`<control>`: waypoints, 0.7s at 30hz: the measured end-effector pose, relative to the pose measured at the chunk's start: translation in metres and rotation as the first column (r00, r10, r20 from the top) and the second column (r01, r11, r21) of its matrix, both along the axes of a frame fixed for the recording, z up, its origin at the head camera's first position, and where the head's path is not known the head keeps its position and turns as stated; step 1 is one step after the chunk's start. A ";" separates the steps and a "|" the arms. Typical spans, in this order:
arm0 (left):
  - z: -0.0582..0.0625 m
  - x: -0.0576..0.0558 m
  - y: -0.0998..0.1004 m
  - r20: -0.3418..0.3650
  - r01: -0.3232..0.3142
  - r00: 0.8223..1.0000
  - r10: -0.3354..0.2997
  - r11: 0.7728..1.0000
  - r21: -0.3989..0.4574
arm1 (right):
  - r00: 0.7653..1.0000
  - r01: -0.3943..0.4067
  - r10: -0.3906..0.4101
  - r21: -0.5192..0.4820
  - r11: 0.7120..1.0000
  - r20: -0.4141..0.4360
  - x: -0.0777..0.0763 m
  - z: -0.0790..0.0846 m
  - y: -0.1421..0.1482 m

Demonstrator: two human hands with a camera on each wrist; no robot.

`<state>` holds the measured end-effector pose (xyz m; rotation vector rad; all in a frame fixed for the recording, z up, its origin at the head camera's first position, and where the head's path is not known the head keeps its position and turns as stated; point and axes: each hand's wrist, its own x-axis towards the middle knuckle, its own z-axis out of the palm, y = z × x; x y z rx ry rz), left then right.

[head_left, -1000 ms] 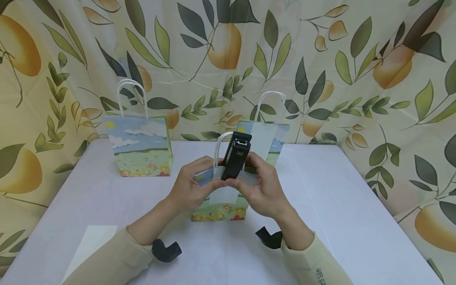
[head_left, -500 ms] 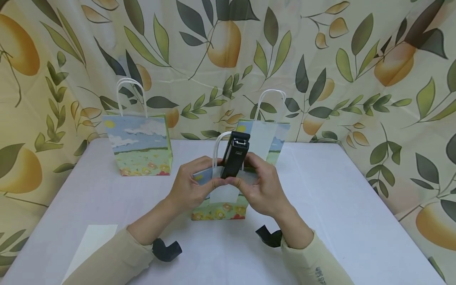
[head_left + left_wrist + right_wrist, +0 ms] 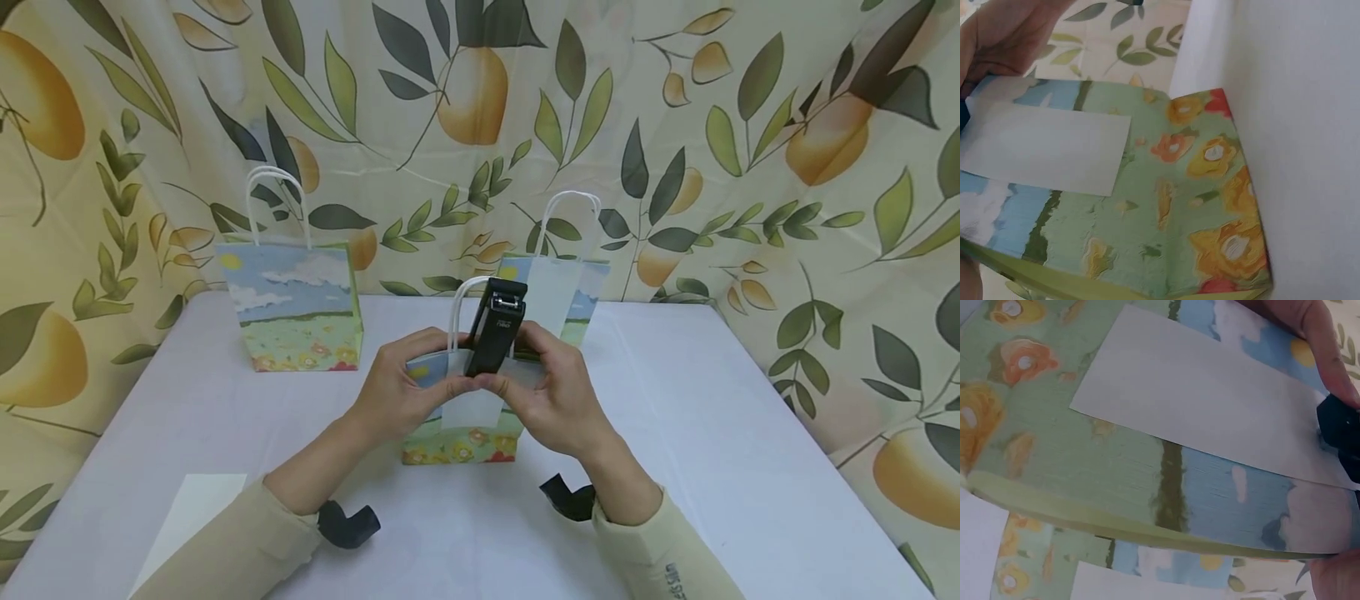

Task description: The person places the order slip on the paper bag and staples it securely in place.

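A black stapler (image 3: 497, 329) stands tilted at the top edge of a paper gift bag (image 3: 459, 448) printed with sky and flowers. My left hand (image 3: 401, 387) grips it from the left, and my right hand (image 3: 553, 390) from the right. Both thumbs meet at its near end, with the other fingers reaching behind. Under the stapler, a white paper strip (image 3: 472, 410) hangs down the bag's front. The right wrist view shows the stapler (image 3: 1338, 428) over the strip's upper end. My left wrist view has the strip (image 3: 1047, 147) lying flat against the printed side.
Two similar bags stand farther back: one on the left (image 3: 296, 308), one on the right (image 3: 592, 287) bearing a white strip (image 3: 551, 287). White paper (image 3: 197, 508) lies by my left sleeve on the white-covered table (image 3: 675, 400). A fruit-patterned cloth (image 3: 480, 192) hangs behind.
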<state>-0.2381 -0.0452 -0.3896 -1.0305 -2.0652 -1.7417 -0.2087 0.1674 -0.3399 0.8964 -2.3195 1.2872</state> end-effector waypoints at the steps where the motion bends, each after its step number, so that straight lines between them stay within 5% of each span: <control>1: 0.001 0.000 -0.001 0.015 0.006 1.000 -0.006 1.000 -0.011 | 1.000 -0.006 0.006 0.004 1.000 0.007 0.000 0.001 0.001; 9: 0.003 -0.002 -0.007 0.079 0.037 0.996 -0.032 0.997 -0.063 | 0.997 -0.034 0.032 0.024 0.999 0.072 0.002 0.004 0.005; 21: 0.003 -0.003 -0.008 0.092 0.032 0.995 -0.027 0.998 -0.057 | 0.998 -0.041 0.040 0.030 0.999 0.050 0.004 0.007 0.007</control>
